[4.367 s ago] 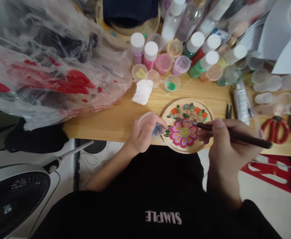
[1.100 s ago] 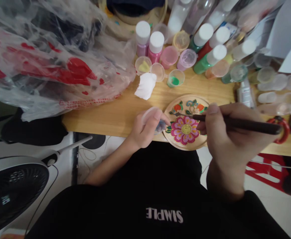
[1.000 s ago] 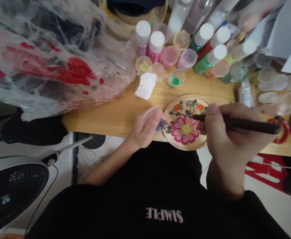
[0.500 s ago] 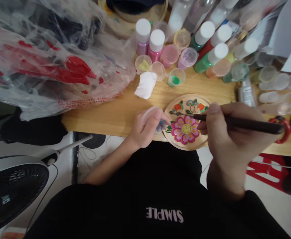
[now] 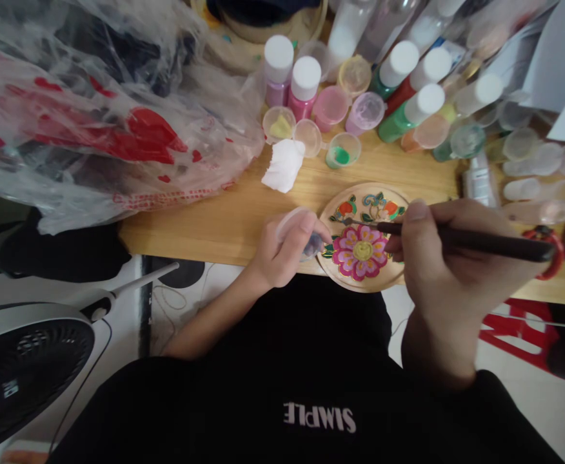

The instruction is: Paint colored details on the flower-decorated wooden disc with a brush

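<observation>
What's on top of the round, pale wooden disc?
A pink flower with yellow centre and smaller orange designs. The right hand, gripping a dark-handled tool, hides some of the disc at right; anything there cannot be seen.

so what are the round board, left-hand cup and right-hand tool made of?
Round board: probably wood, pale tan and matte, though grain isn't clear.
Cup in the left hand: likely thin plastic, translucent; bluish contents show through.
Tool in the right hand: dark, smooth handle, wood or plastic, can't tell; slim grey tip suggests metal.
</observation>
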Demonstrator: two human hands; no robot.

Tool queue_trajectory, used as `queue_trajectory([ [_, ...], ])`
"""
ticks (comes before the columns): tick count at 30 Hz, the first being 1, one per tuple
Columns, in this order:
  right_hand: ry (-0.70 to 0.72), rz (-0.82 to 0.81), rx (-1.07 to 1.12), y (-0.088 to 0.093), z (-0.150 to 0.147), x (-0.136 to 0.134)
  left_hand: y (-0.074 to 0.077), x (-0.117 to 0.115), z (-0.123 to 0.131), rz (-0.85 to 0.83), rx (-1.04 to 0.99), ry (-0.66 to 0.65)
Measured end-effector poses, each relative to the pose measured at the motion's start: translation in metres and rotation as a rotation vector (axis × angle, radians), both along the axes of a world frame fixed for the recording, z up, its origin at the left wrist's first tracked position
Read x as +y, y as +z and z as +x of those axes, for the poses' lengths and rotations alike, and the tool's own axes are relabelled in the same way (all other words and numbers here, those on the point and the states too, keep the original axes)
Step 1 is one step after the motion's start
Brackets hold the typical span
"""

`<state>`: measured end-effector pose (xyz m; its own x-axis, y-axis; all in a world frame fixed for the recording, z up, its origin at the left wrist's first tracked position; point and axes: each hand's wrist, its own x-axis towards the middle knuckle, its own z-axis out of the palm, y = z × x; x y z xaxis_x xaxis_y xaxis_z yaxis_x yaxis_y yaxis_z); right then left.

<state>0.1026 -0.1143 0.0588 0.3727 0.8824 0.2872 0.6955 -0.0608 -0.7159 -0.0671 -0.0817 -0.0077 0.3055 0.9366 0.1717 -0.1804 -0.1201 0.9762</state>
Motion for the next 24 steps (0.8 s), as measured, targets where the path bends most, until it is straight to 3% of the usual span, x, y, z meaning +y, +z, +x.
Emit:
queue_trajectory([
  [24,0.008,-0.023,-0.034,0.0024,0.0005,-0.0004,-0.0005,0.0,-0.0008,0.014,-0.014,-0.011],
])
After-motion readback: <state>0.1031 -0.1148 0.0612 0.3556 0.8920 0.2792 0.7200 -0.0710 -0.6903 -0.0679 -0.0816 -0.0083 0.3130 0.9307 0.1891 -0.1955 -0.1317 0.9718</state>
